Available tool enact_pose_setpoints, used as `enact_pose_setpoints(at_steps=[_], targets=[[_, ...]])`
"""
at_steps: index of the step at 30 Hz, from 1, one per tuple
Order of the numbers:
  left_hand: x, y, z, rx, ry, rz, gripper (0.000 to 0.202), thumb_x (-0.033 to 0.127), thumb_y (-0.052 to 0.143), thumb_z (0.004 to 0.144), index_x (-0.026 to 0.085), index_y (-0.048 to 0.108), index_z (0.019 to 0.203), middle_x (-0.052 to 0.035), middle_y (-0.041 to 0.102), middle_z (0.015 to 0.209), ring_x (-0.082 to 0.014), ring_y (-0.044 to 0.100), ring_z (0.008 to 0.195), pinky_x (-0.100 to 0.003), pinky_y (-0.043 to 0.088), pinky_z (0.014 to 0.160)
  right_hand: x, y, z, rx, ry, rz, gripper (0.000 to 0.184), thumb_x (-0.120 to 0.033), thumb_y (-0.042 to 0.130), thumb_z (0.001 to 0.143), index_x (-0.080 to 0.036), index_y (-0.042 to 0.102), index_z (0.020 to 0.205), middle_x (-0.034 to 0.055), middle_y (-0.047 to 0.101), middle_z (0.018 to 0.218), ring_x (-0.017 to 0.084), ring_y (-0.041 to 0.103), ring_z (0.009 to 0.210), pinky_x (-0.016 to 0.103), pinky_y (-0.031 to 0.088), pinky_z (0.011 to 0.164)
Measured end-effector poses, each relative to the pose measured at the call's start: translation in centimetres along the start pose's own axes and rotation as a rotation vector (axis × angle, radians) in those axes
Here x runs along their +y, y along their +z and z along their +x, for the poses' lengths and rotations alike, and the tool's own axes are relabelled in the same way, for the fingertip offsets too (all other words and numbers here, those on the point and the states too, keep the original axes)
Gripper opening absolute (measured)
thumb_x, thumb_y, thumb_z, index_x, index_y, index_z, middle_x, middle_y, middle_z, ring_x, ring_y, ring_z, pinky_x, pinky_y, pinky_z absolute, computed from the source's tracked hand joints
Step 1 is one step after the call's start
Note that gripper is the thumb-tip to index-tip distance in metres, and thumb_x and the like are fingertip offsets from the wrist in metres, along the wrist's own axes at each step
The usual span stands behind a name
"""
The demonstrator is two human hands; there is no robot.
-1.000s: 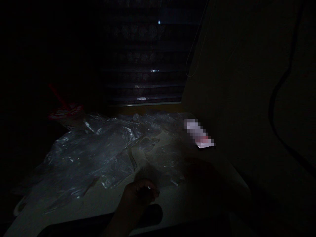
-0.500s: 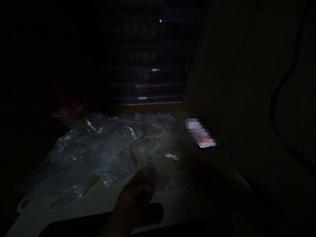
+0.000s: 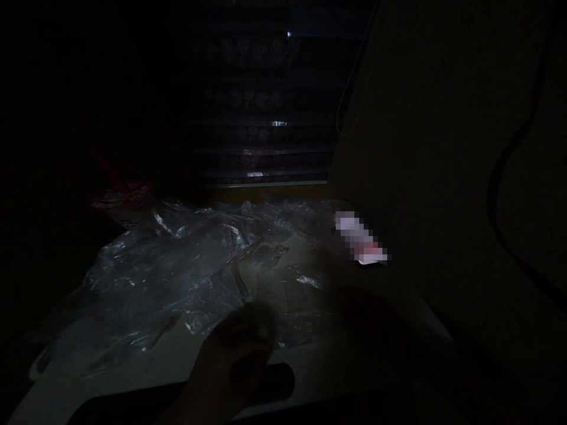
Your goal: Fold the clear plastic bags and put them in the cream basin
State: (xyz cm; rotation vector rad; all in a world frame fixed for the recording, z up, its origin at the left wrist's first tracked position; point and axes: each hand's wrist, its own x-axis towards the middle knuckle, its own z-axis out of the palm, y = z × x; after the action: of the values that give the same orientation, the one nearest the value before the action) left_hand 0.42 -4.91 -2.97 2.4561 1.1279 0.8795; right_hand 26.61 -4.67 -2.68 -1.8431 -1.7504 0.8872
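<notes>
The scene is very dark. My left hand [image 3: 230, 360] is over the front of a pale table [image 3: 305, 369], its fingers curled in; anything inside them is hidden. Below it a black object with a rounded end [image 3: 280, 381] lies along the table's front edge. My right hand [image 3: 365, 310] is a faint dark shape on the right, its fingers lost in shadow. Between and beyond the hands lies a flat piece of clear plastic [image 3: 305, 301]. A large heap of crumpled clear plastic [image 3: 172, 271] covers the left of the table.
A bright, blurred-out object, perhaps a phone screen [image 3: 371, 257], is on the right beyond my right hand. At the back left stands a cup with a red-patterned lid [image 3: 128, 195] and red straw [image 3: 106, 164]. Behind are a dark slatted blind [image 3: 261, 150] and a hanging cord [image 3: 491, 195].
My left hand has shifted slightly up and left, with its fingers still curled. My right hand shows a little more as a dim reddish shape. Other things stay put.
</notes>
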Motion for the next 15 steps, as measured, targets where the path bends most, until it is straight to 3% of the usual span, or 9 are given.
enact_pose_setpoints(at_steps=[3,5,8,11,15], targets=[[0.3,0.1,0.7,0.041,0.041,0.107,0.022,0.013,0.043,0.071,0.02,0.06,0.084,-0.0053,0.059,0.08,-0.0177,0.055,0.077,-0.032,0.048,0.063,0.1,0.1,-0.3,-0.027,-0.017,-0.015,0.023,-0.029,0.039,0.081,-0.018,0.049,0.1,0.0051,0.049,0.103,0.014,0.05,0.084,0.033,0.043,0.072],[0.6,0.9,1.3,-0.038,0.058,0.174,0.031,0.013,0.039,0.076,0.017,0.051,0.104,-0.008,0.057,0.097,-0.0187,0.051,0.09,-0.034,0.045,0.073,0.1,0.2,-0.4,-0.032,-0.034,-0.031,0.023,-0.029,0.039,0.081,-0.018,0.049,0.099,0.0049,0.049,0.103,0.014,0.05,0.084,0.032,0.043,0.072],[1.1,2.4,2.1,-0.161,0.01,0.271,0.045,0.015,0.032,0.08,0.01,0.027,0.124,-0.014,0.033,0.126,-0.0228,0.03,0.114,-0.039,0.036,0.087,0.0,0.3,-0.4,-0.029,-0.073,-0.067,0.023,-0.028,0.038,0.082,-0.019,0.05,0.099,0.0052,0.049,0.103,0.013,0.05,0.084,0.032,0.043,0.072],[1.2,3.5,1.9,-0.199,-0.021,0.375,0.05,0.023,0.033,0.081,0.006,0.019,0.126,-0.0178,0.021,0.131,-0.0267,0.017,0.12,-0.042,0.031,0.09,0.1,0.1,-0.5,-0.008,-0.118,-0.107,0.022,-0.028,0.037,0.082,-0.02,0.05,0.098,0.0052,0.049,0.104,0.013,0.05,0.084,0.031,0.043,0.073],[1.0,3.9,1.2,-0.234,-0.016,0.483,0.055,0.034,0.032,0.082,0.003,0.019,0.125,-0.0208,0.017,0.131,-0.0291,0.01,0.12,-0.045,0.027,0.091,-0.1,0.2,-0.5,0.031,-0.196,-0.166,0.024,-0.029,0.038,0.082,-0.02,0.049,0.101,0.0059,0.047,0.108,0.014,0.049,0.089,0.034,0.041,0.076]])
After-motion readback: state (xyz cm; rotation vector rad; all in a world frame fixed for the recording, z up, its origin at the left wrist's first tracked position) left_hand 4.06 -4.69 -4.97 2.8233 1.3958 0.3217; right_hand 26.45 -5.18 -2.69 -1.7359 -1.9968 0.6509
